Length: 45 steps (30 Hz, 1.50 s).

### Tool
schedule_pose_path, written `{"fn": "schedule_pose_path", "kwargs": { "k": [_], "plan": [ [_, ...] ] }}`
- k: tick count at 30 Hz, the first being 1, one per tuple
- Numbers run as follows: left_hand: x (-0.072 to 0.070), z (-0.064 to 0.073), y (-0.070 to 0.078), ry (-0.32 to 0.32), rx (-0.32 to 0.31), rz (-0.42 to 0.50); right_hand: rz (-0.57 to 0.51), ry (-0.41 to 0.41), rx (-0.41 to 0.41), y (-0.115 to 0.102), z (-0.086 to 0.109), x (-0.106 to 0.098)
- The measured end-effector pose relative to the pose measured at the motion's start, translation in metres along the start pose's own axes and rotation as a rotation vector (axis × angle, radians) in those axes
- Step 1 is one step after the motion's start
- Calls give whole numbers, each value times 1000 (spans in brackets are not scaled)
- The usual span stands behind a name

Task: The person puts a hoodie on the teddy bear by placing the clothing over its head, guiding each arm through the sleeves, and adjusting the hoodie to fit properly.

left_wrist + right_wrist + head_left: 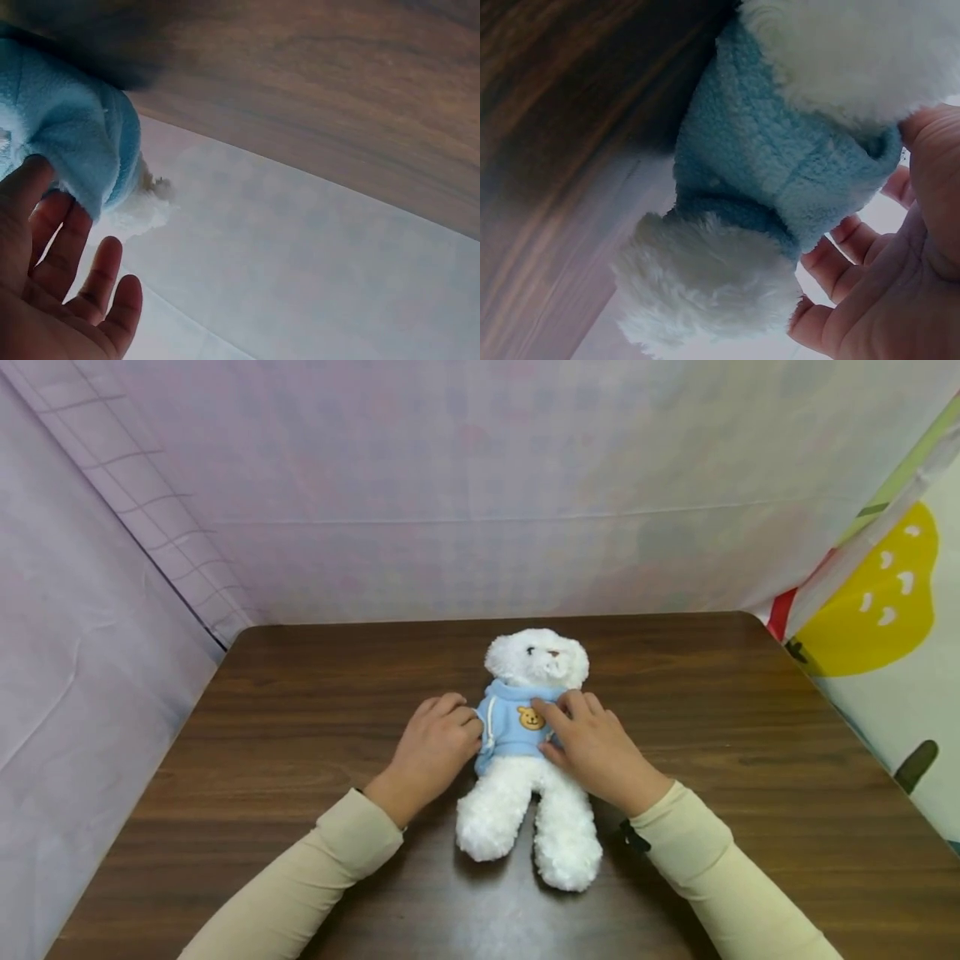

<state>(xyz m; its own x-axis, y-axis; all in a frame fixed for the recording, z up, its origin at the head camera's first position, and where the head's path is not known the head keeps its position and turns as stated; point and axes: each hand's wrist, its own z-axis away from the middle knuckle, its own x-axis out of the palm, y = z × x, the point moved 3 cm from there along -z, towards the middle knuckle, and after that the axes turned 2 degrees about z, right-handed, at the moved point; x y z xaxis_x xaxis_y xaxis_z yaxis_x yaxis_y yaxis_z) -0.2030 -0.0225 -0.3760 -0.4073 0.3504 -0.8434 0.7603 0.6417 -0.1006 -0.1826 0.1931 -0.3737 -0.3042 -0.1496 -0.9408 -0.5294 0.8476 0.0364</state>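
Note:
A white plush teddy bear (542, 658) in a light blue hoodie (510, 739) lies on its back on the table, head away from me. A small bear-face patch (531, 717) and white drawstrings decorate its front. My left hand (435, 745) is at the bear's side; in the left wrist view its thumb and forefinger pinch a fold of the hoodie (71, 112), the other fingers spread apart. With its fingers spread, my right hand (600, 747) rests on the hoodie's other side, one fingertip by the patch and the thumb near the hem. White fur (712, 281) shows beside it in the right wrist view.
The dark wood-grain table (322, 710) extends on both sides of the bear. Pale cloth (465, 493) hangs behind its far edge and another sheet on the left. On the right is cloth printed with a large yellow shape (877, 602).

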Motion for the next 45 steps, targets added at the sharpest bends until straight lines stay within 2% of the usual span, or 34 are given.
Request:
{"fn": "schedule_pose_path", "kwargs": {
  "k": [4,13,22,26,29,32,35,38,40,45],
  "plan": [
    [3,-1,3,6,-17,-7,1,-6,-3,0,-1,0],
    [8,-4,9,64,-8,-107,-24,-3,-8,3,-1,-1],
    [5,0,-5,100,-93,-76,-209,94,-3,10,-8,-14],
    [4,-1,-10,104,-98,-78,-182,140,-15,11,-12,-16],
    [0,-4,-16,92,-134,-70,-106,173,-25,15,-9,-17],
    [-2,-5,-23,65,-196,-50,-45,201,-13,25,-2,-20],
    [-4,-3,-31,58,-266,-11,-26,205,31,37,6,-21],
    [-4,0,-35,59,-305,33,-33,184,68,46,12,-21],
    [-5,-1,-36,37,-309,62,-63,155,78,46,13,-22],
    [-7,-4,-33,-61,-281,182,-173,79,15,41,9,-24]
  ]
}}
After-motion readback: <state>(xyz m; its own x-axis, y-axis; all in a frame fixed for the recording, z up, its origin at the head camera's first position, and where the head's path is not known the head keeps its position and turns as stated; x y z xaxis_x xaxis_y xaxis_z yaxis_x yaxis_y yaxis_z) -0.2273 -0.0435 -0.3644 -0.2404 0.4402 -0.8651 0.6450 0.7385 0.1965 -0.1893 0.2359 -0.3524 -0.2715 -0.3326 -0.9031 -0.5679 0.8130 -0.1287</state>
